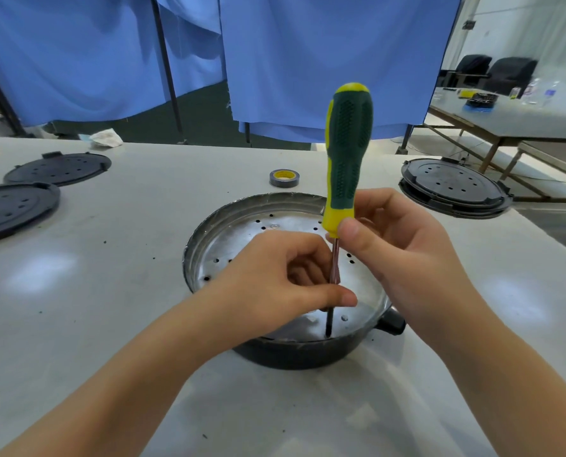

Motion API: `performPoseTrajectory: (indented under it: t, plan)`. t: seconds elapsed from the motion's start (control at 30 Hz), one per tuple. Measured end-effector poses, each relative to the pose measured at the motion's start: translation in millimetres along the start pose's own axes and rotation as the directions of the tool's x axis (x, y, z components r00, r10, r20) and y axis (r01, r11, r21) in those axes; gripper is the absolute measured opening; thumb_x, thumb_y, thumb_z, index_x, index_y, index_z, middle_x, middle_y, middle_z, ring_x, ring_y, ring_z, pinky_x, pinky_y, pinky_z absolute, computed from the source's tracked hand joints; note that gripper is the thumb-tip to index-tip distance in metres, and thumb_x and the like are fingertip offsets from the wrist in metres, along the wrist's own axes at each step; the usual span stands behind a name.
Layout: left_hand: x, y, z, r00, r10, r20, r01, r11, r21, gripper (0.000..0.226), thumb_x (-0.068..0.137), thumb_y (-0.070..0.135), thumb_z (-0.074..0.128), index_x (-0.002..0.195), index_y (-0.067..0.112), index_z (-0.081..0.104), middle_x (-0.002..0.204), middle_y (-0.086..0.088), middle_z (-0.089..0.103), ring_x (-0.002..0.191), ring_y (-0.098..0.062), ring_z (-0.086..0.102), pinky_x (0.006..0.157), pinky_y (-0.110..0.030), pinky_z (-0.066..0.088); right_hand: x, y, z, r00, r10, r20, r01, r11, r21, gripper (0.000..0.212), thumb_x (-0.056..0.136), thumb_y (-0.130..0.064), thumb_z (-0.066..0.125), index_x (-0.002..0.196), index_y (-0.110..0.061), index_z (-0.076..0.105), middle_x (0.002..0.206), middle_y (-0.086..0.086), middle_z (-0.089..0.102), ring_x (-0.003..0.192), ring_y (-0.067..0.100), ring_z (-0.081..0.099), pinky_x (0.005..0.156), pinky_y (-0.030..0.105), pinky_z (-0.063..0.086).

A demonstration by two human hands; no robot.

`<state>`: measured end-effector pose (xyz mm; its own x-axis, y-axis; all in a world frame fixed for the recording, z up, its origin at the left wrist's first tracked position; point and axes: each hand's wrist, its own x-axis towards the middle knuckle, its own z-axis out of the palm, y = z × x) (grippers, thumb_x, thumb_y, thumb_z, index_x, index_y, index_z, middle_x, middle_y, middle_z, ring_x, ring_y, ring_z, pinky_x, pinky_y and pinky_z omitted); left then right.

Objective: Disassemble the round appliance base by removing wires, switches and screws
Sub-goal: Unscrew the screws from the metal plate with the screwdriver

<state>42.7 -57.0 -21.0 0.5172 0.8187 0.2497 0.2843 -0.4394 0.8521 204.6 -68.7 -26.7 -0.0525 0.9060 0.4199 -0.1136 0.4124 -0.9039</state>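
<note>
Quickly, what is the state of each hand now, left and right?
Left hand: pinches the screwdriver shaft.
Right hand: grips the bottom of the screwdriver's handle.

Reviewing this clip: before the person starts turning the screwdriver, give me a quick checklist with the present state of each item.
1. Screwdriver upright: ok, roughly vertical.
2. Tip seated in a screw head: cannot tell; it meets the metal plate near the front rim, but no screw head is visible.
3. Right hand on the handle: ok, it pinches the yellow lower end.
4. Left hand steadying the shaft: ok, fingers curl round it.
5. Round base braced: not ok, neither hand holds it.
6. Tape roll clear of the work: ok, behind the base.
</note>
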Motion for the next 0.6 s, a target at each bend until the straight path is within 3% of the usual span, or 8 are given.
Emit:
performPoseTrajectory:
  t: [0.13, 0.23, 0.33, 0.5, 0.6]
  plan:
    - [-1.3, 0.1, -0.8, 0.999, 0.007, 0.033, -0.007, 1.0, -0.025, 0.014, 0.072, 0.011, 0.081, 0.074, 0.006, 0.067, 0.073, -0.012, 0.069, 0.07, -0.025, 0.067, 0.073, -0.037, 0.056, -0.3, -0.9, -3.8, 0.999, 0.025, 0.047, -0.025, 1.0, 0.01, 0.015, 0.082, -0.022, 0.066, 0.096, -0.026, 0.069, 0.095, 0.002, 0.073, 0.094, 0.019, 0.069, 0.084, 0.026, 0.052]
    - [-1.2, -0.3, 1.3, 0.999, 0.015, 0.034, -0.015, 1.0, 0.005, 0.015, 0.074, 0.016, 0.08, 0.078, 0.006, 0.068, 0.072, -0.012, 0.067, 0.068, -0.027, 0.064, 0.073, -0.04, 0.054, -1.4, -2.4, -0.9, 0.994, 0.028, 0.102, -0.027, 1.0, -0.004, 0.023, 0.076, -0.026, 0.071, 0.099, -0.026, 0.066, 0.097, 0.003, 0.072, 0.096, 0.02, 0.068, 0.083, 0.027, 0.053]
    - [-1.0, -1.1, 0.8, 0.998, 0.012, 0.065, -0.014, 1.0, 0.026, 0.015, 0.076, 0.019, 0.078, 0.085, 0.01, 0.069, 0.074, -0.006, 0.068, 0.069, -0.022, 0.065, 0.073, -0.037, 0.055, -1.7, -0.9, 1.1, 0.999, 0.011, 0.044, -0.009, 0.999, -0.033, 0.022, 0.073, -0.021, 0.074, 0.092, -0.024, 0.062, 0.089, 0.001, 0.071, 0.09, 0.016, 0.069, 0.079, 0.026, 0.054]
    - [-1.6, -3.2, -4.2, 0.967, -0.065, 0.247, 0.106, 0.982, -0.159, 0.023, 0.086, 0.001, 0.065, 0.106, 0.013, 0.067, 0.097, -0.003, 0.075, 0.091, -0.013, 0.072, 0.083, -0.022, 0.055, -2.5, -2.2, -2.8, 0.993, 0.077, 0.095, -0.072, 0.996, -0.059, 0.026, 0.084, -0.028, 0.057, 0.107, -0.019, 0.063, 0.102, 0.002, 0.073, 0.101, 0.021, 0.068, 0.09, 0.037, 0.053]
    - [-2.0, -3.8, -6.2, 0.961, -0.069, 0.266, 0.134, 0.963, -0.234, 0.019, 0.087, -0.003, 0.061, 0.1, 0.01, 0.067, 0.091, -0.006, 0.076, 0.087, -0.019, 0.073, 0.079, -0.021, 0.055, -2.2, -4.6, -4.0, 0.981, 0.083, 0.176, -0.084, 0.996, 0.001, 0.031, 0.091, -0.019, 0.045, 0.116, -0.014, 0.061, 0.106, 0.004, 0.073, 0.108, 0.021, 0.065, 0.094, 0.033, 0.05]
